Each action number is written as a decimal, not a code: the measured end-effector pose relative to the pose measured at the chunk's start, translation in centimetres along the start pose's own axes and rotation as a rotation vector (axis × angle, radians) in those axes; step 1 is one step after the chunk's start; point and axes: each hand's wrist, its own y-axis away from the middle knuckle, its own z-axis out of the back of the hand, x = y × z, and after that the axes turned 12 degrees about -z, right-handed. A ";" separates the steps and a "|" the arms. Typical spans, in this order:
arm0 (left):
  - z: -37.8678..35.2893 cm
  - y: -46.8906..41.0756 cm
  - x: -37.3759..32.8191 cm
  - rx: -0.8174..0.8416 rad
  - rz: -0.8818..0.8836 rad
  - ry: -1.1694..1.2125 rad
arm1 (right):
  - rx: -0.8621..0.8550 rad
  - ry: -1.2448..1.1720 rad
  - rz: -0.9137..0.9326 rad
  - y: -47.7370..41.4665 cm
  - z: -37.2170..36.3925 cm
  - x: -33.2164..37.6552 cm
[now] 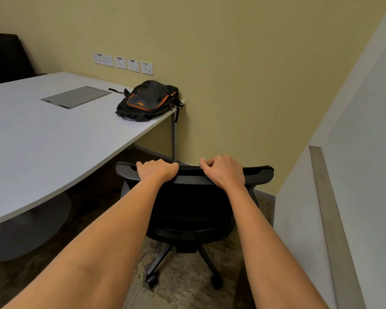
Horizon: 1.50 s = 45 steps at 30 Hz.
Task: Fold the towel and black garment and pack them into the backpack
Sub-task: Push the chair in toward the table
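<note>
Presently, hands: left hand [157, 171] and right hand [223, 172] curl over the office chair [187, 208] top, likely to shift it.
Backpack [148, 100]: desk [42, 134] far-right corner, zipped, awaiting packing.

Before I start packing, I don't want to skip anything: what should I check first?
1. The backpack sits on the table: ok, at its far corner.
2. The backpack is open: cannot tell.
3. The towel is in sight: not ok, none visible.
4. The black garment is in sight: cannot tell; only the black chair back shows.
5. Hands are free: not ok; the left hand and right hand both grip the chair back.
</note>
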 end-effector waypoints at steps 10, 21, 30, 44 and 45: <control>1.3 -5.5 0.9 -0.072 0.128 0.000 | 0.132 0.044 0.113 -8.2 -1.6 2.0; 3.2 -14.2 1.6 -0.101 0.303 0.081 | 0.249 0.141 0.238 -20.6 -4.3 4.9; 4.9 -19.8 3.5 -0.197 0.428 0.159 | 0.326 0.182 0.357 -28.7 -6.8 8.8; 6.3 -29.1 2.3 -0.321 0.706 0.216 | 0.370 0.175 0.630 -41.6 -9.5 11.3; 6.3 -29.7 2.2 -0.334 0.724 0.215 | 0.371 0.169 0.652 -42.2 -9.6 11.4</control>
